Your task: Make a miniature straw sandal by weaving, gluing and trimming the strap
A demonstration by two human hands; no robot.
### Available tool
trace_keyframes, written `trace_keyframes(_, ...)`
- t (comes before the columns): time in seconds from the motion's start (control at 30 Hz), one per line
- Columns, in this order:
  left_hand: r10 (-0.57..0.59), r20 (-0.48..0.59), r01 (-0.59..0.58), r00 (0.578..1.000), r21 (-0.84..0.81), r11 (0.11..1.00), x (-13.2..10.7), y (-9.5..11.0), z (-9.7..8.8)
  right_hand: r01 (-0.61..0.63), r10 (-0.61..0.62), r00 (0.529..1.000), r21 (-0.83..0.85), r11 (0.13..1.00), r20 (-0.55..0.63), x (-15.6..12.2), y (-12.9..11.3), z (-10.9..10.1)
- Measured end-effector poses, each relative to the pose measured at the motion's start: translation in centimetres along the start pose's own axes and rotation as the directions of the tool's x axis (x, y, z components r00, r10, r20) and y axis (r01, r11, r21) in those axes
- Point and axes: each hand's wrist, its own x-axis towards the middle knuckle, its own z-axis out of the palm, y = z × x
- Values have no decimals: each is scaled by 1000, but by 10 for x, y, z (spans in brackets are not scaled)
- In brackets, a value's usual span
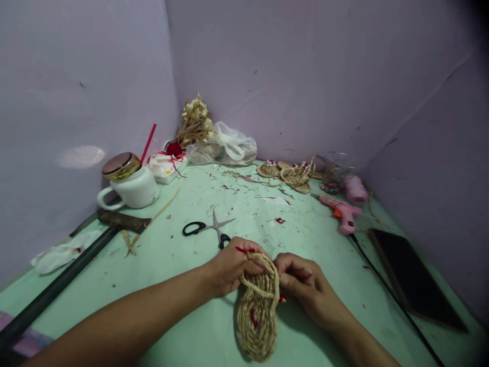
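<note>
A small slipper of coiled straw rope (pixel 256 326) is held above the near part of the table, its rounded sole end toward me. Red yarn shows on the sole and at both sides of the braided strap. My left hand (pixel 233 267) grips the far end, with the thumb under the strap. At the slipper's right edge, my right hand (pixel 305 283) is closed in a pinch against the strap. Whatever lies between those fingertips is too small to make out. Open scissors (pixel 214 224) with black handles lie just beyond my left hand, one handle partly hidden.
A hammer (pixel 124 220) and a lidded white mug (pixel 139 188) are on the left. To the right lie a pink glue gun (pixel 342 211) with a black cord and a phone (pixel 416 280). Finished-looking straw slippers (pixel 294 176), a plastic bag (pixel 229 145) and dried husks (pixel 194 122) line the back wall.
</note>
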Motion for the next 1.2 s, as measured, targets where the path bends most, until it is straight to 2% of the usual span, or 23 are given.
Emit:
trace_keyframes(0.1, 51, -32, -50, 998, 22, 999, 2, 3, -1, -9, 7, 993, -17, 1000, -114, 2, 3, -1)
trace_keyframes(0.17, 111, -72, -104, 991, 95, 990, 5, 6, -1, -9, 16, 978, 34, 999, -207, 3, 5, -2)
trace_keyframes(0.23, 151, -93, -132, 984, 182, 974, 8, 9, -1, -10, 29, 972, 82, 997, -231, 4, 4, -1)
trace_keyframes(0.33, 188, -91, -160, 978, 254, 954, 8, 14, 1, -17, 21, 971, 18, 1000, -238, 4, 0, 1)
trace_keyframes(0.4, 317, -158, -241, 935, 374, 896, 4, 20, 2, -22, 13, 961, -29, 999, -277, 5, -1, 1)
trace_keyframes(0.47, 480, -252, -284, 840, 550, 785, -3, 28, 4, -23, 10, 946, -38, 999, -324, 6, -1, 1)
trace_keyframes(0.5, 503, -293, -256, 813, 596, 761, -7, 32, 6, -17, 2, 941, -42, 999, -339, 7, -1, 1)
trace_keyframes(0.53, 456, -296, -205, 839, 604, 770, -11, 36, 7, -10, -6, 938, -45, 999, -346, 7, -1, 1)
trace_keyframes(0.57, 364, -297, -134, 883, 582, 802, -14, 40, 9, -1, -15, 938, -47, 999, -346, 7, -1, 1)
trace_keyframes(0.63, 95, -305, 62, 948, 467, 882, -20, 44, 14, 15, -35, 940, -61, 998, -340, 7, -1, 2)
trace_keyframes(0.7, -135, -292, 229, 947, 318, 920, -23, 46, 19, 26, -60, 936, -101, 995, -348, 6, -3, 4)
trace_keyframes(0.77, -265, -251, 318, 931, 206, 925, -25, 46, 23, 32, -87, 928, -155, 987, -361, 4, -5, 6)
trace_keyframes(0.87, -333, -174, 355, 927, 116, 928, -28, 46, 29, 43, -116, 926, -206, 978, -359, 2, -7, 9)
trace_keyframes(1.03, -334, -125, 338, 934, 8, 941, -27, 47, 29, 69, -146, 932, -234, 970, -332, 1, -10, 14)
trace_keyframes(1.2, -472, -111, 473, 874, -25, 881, -22, 49, 25, 112, -213, 927, -314, 943, -309, -3, -15, 19)
